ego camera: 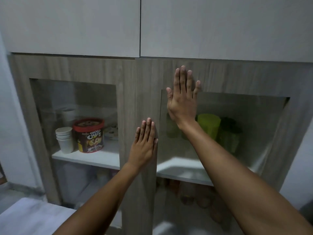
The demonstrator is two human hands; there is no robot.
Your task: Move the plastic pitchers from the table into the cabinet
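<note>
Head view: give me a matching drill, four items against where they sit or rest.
Column one:
1. left hand
2. right hand
3. paper cups
4. green pitchers

Column two:
A. behind the right glass door
B. flat on the wooden strip between the glass panes
C. left shelf, beside the cereal tub
D. flat on the right door's upper left corner

Pairs: 1-B, 2-D, 3-C, 4-A

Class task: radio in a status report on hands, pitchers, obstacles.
Left hand, right hand flat on cabinet doors, holding nothing. Green pitchers inside, behind glass. Nothing blocking.
</note>
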